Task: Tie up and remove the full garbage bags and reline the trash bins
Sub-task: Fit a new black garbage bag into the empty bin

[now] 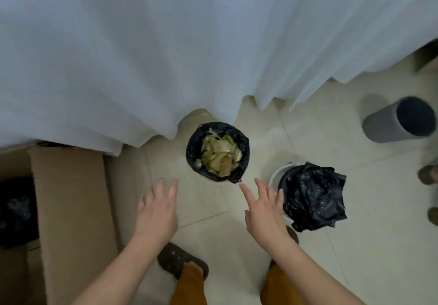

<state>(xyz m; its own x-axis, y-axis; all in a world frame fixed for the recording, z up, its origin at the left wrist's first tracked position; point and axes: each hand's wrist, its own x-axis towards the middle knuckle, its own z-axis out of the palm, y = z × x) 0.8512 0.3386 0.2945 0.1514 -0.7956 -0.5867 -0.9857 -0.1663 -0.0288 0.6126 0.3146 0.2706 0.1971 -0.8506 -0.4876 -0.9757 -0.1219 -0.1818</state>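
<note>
A small bin lined with a black garbage bag (192, 148) stands on the tiled floor below the curtain, filled with green and tan scraps (220, 155). To its right a white bin (275, 176) holds a crumpled black bag (312, 198) that spills over its rim. My left hand (157, 210) hovers with fingers spread, below and left of the full bin. My right hand (263, 210) is stretched out with straight fingers, its index fingertip just short of the full bag's near edge. Neither hand holds anything.
A white curtain (166, 55) hangs across the top. A cardboard box (71, 210) stands at the left with a black bag (16, 212) inside. A grey cylindrical bin (379, 124) stands at the right. My brown slippers (180, 262) are below; another person's feet (429, 174) at the right edge.
</note>
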